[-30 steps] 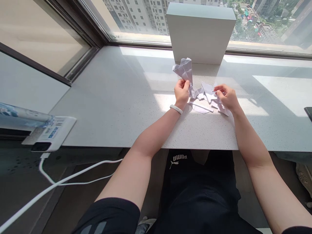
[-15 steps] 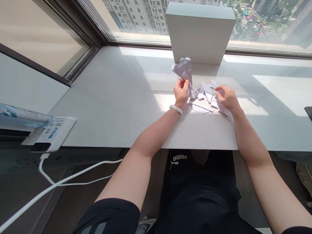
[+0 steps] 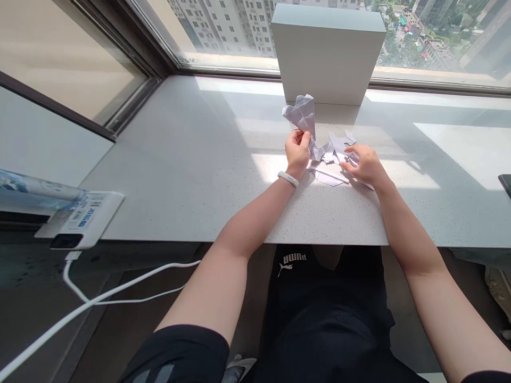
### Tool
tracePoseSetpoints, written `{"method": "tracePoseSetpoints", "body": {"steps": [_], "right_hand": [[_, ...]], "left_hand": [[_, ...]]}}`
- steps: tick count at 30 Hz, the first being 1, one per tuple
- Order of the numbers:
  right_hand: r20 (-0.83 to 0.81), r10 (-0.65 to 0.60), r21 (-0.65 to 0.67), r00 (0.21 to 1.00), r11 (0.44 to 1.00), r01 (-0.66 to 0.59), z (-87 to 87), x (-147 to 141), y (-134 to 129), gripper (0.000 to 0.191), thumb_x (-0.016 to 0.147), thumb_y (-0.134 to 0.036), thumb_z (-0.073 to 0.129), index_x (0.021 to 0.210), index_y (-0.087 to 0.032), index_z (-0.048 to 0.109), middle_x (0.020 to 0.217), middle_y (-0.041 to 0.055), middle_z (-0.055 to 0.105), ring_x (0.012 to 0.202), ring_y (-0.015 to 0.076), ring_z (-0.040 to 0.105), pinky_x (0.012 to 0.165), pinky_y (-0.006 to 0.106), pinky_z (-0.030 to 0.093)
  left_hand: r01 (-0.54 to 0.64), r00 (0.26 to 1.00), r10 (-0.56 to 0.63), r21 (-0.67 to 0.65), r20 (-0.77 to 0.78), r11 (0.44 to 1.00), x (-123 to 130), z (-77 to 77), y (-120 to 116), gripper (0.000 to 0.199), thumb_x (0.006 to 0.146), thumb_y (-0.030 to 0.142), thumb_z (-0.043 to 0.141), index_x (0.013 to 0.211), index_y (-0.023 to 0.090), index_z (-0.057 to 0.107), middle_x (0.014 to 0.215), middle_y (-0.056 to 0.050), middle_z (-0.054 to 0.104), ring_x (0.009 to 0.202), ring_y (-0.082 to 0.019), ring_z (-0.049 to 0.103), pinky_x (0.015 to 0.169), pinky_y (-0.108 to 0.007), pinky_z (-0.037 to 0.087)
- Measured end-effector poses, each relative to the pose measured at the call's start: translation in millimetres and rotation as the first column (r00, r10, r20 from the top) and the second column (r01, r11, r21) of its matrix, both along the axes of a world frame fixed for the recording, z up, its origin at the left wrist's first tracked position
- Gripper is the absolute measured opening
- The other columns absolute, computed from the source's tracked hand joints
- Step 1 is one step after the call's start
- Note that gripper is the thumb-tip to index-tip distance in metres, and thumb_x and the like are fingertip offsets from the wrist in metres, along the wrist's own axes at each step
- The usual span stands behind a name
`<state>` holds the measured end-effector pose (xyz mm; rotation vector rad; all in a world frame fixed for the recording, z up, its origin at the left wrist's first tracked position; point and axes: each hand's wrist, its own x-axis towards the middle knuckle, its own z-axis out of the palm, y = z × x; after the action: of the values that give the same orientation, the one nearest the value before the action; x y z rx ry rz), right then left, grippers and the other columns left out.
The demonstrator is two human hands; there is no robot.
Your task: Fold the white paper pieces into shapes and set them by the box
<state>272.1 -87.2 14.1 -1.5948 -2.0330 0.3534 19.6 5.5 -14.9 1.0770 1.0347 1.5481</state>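
My left hand, wearing a white wristband, is closed in a pinch on the lower end of a folded white paper piece. Creased and fan-like, that piece stands up from the hand. To the right lies a loose group of folded papers on the counter. Over this group is my right hand, thumb and fingers apart, close to the papers; it covers some of them. A flat folded paper lies nearest to me, just below the others.
A large pale box stands behind the papers against the window. On the speckled counter, a white device with a white cable sits at the left edge. A dark object shows at the right edge.
My right hand has shifted left over the folded papers, its fingers spreading further apart. My left hand and the piece in it have hardly moved.
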Motion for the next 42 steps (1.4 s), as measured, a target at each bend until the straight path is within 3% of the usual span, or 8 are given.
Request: {"method": "tracePoseSetpoints", "body": {"steps": [6, 12, 19, 26, 32, 35, 39, 42], "right_hand": [[-0.029, 0.004, -0.022, 1.000, 1.000, -0.005, -12.1, -4, 6, 0.043, 0.103, -0.038, 0.080, 0.145, -0.029, 0.084, 0.147, 0.0189, 0.088, 0.140, 0.0463, 0.079, 0.132, 0.074, 0.062], [-0.186, -0.196, -0.049, 0.963, 0.981, 0.190, 3.2, 5, 6, 0.030, 0.107, -0.035, 0.067, 0.129, -0.029, 0.087, 0.127, 0.0159, 0.090, 0.118, 0.0385, 0.086, 0.116, 0.063, 0.073], [-0.241, -0.325, -0.052, 0.914, 0.945, 0.323, 15.3, 8, 5, 0.042, 0.104, -0.038, 0.067, 0.142, -0.030, 0.084, 0.119, 0.0148, 0.089, 0.118, 0.0408, 0.086, 0.114, 0.066, 0.073], [-0.270, -0.319, -0.054, 0.908, 0.947, 0.317, 16.7, 8, 4, 0.040, 0.107, -0.043, 0.068, 0.140, -0.027, 0.084, 0.127, 0.0190, 0.087, 0.125, 0.0430, 0.085, 0.114, 0.066, 0.071], [-0.281, -0.354, -0.051, 0.892, 0.934, 0.354, 17.4, 8, 3, 0.037, 0.109, -0.043, 0.065, 0.137, -0.027, 0.083, 0.128, 0.0185, 0.088, 0.124, 0.0410, 0.086, 0.116, 0.063, 0.071], [-0.291, -0.330, -0.112, 0.898, 0.944, 0.311, 19.9, 9, 2, 0.038, 0.111, -0.046, 0.066, 0.139, -0.028, 0.083, 0.128, 0.0175, 0.091, 0.124, 0.0412, 0.087, 0.115, 0.064, 0.072], [-0.270, -0.258, -0.121, 0.928, 0.965, 0.234, 25.7, 21, 2, 0.038, 0.114, -0.047, 0.063, 0.140, -0.029, 0.085, 0.138, 0.0172, 0.092, 0.138, 0.0415, 0.085, 0.122, 0.064, 0.069], [-0.247, -0.298, -0.050, 0.922, 0.954, 0.295, 29.8, 41, 0, 0.042, 0.113, -0.051, 0.065, 0.141, -0.026, 0.086, 0.147, 0.0205, 0.089, 0.140, 0.0426, 0.082, 0.124, 0.065, 0.068]], "left_hand": [[0.012, 1.000, -0.012, 0.000, 0.010, 1.000, -1, 2.4, -1, 0.034, 0.113, 0.047, 0.097, 0.099, 0.026, 0.075, 0.102, -0.007, 0.080, 0.101, -0.023, 0.078, 0.098, -0.039, 0.067], [0.010, 1.000, -0.010, -0.031, 0.017, 0.999, 0, 9.8, -6, 0.031, 0.113, 0.044, 0.097, 0.100, 0.026, 0.076, 0.102, -0.007, 0.080, 0.105, -0.024, 0.078, 0.102, -0.040, 0.067], [0.025, 0.998, -0.023, -0.053, 0.053, 0.998, 1, 16.0, -10, 0.033, 0.110, 0.045, 0.099, 0.098, 0.026, 0.074, 0.102, -0.008, 0.079, 0.117, -0.028, 0.080, 0.110, -0.045, 0.068], [0.037, 0.998, -0.034, -0.063, 0.048, 0.997, -1, 18.2, -11, 0.033, 0.110, 0.043, 0.101, 0.101, 0.023, 0.076, 0.107, -0.011, 0.080, 0.124, -0.030, 0.081, 0.115, -0.047, 0.068], [0.009, 1.000, -0.009, -0.028, 0.018, 1.000, 0, 12.4, -8, 0.039, 0.112, 0.056, 0.098, 0.103, 0.024, 0.077, 0.105, -0.009, 0.080, 0.114, -0.027, 0.083, 0.110, -0.047, 0.072], [-0.010, 1.000, 0.011, -0.023, 0.024, 1.000, -1, 13.4, -7, 0.041, 0.111, 0.059, 0.098, 0.103, 0.025, 0.076, 0.105, -0.009, 0.081, 0.117, -0.028, 0.083, 0.111, -0.047, 0.072], [-0.070, 0.996, 0.070, -0.006, 0.048, 0.998, -4, 14.0, -2, 0.038, 0.112, 0.057, 0.095, 0.106, 0.026, 0.075, 0.111, -0.011, 0.082, 0.125, -0.029, 0.082, 0.117, -0.048, 0.070], [-0.119, 0.992, 0.118, 0.010, 0.037, 0.993, -7, 10.1, 4, 0.036, 0.113, 0.057, 0.093, 0.107, 0.027, 0.075, 0.114, -0.012, 0.083, 0.126, -0.028, 0.082, 0.120, -0.047, 0.070]]}}
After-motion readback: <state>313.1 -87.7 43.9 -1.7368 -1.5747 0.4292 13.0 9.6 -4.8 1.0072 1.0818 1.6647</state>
